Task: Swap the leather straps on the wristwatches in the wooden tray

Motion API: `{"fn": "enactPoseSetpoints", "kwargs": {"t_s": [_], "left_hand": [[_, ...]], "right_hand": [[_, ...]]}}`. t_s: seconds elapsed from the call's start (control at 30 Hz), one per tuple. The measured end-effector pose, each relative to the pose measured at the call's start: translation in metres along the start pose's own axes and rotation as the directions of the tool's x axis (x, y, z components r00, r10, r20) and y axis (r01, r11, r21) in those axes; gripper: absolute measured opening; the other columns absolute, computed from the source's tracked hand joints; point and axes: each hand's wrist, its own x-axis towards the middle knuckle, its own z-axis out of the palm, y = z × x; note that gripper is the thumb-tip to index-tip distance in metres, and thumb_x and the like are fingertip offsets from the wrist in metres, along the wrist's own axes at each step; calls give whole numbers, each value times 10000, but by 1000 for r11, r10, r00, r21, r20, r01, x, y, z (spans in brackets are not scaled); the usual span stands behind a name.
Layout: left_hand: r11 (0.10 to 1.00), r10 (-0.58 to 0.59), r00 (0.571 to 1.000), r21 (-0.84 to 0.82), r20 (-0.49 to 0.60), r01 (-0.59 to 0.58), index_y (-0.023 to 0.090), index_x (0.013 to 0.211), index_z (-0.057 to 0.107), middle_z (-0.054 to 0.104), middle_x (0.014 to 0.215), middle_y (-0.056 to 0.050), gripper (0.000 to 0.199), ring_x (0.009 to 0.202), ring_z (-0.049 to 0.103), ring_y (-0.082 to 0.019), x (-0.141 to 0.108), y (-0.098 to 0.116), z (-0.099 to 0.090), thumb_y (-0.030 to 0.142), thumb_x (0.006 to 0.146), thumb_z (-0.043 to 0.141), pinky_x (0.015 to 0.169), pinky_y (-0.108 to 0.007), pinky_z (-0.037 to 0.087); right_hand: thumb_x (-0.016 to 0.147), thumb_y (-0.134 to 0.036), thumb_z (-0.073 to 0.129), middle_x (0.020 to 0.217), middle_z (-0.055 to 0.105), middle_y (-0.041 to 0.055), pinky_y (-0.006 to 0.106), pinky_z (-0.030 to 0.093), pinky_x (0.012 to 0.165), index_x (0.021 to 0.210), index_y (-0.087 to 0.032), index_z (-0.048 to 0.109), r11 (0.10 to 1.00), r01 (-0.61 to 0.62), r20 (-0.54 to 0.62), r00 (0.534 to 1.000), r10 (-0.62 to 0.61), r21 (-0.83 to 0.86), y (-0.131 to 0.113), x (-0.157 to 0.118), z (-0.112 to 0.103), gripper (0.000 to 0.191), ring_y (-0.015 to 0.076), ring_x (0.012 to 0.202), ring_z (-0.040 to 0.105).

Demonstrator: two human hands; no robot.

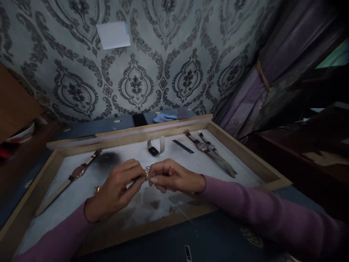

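Note:
Over the middle of a wooden-framed tray (231, 147), my left hand (117, 187) and my right hand (173, 176) meet fingertip to fingertip. Both pinch a small gold-coloured piece (147, 174), mostly hidden by the fingers. A small dark ring (148, 167) shows just behind the fingertips. Below the left wrist's outer side lies a small gold item (97, 189). A smartwatch with a light strap (153, 151) rests beyond my hands. To the left is a wristwatch with a pale strap (78, 171).
At the tray's right side lie two wristwatches, one with a round face (202, 146). A dark flat strip (183, 146) is near them. Behind the tray sit a blue cloth (164, 117) and a black object (139, 120), before a patterned wall. A purple curtain (245, 87) hangs at right.

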Motion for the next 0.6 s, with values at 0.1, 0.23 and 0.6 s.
{"fn": "enactPoseSetpoints", "kwargs": {"t_s": [0.1, 0.23, 0.6], "left_hand": [[878, -260, 953, -373, 157, 301, 171, 697, 575, 477, 632, 4, 246, 601, 414, -133, 3, 0, 0, 267, 911, 502, 559, -255, 296], [569, -401, 865, -657, 302, 494, 164, 653, 564, 359, 570, 47, 263, 530, 258, -101, 7, -6, 1, 356, 830, 597, 508, -244, 205], [386, -495, 784, -713, 376, 585, 150, 588, 544, 379, 537, 52, 305, 490, 224, -76, 8, -12, 2, 368, 735, 699, 469, -239, 146]], "right_hand": [[925, -332, 501, 582, 481, -39, 202, 363, 524, 819, -132, 573, 945, 136, 12, 990, -139, -296, -2, -1, -1, 238, 74, 519, 440], [957, -217, 413, 623, 520, -12, 217, 366, 548, 872, -147, 571, 709, 268, 54, 949, -309, -652, -2, -2, -2, 193, 93, 542, 461], [923, -74, 353, 858, 525, 56, 237, 309, 500, 906, -141, 591, 152, 222, 137, 890, -434, -963, 5, -2, 2, 248, 106, 580, 416]]}}
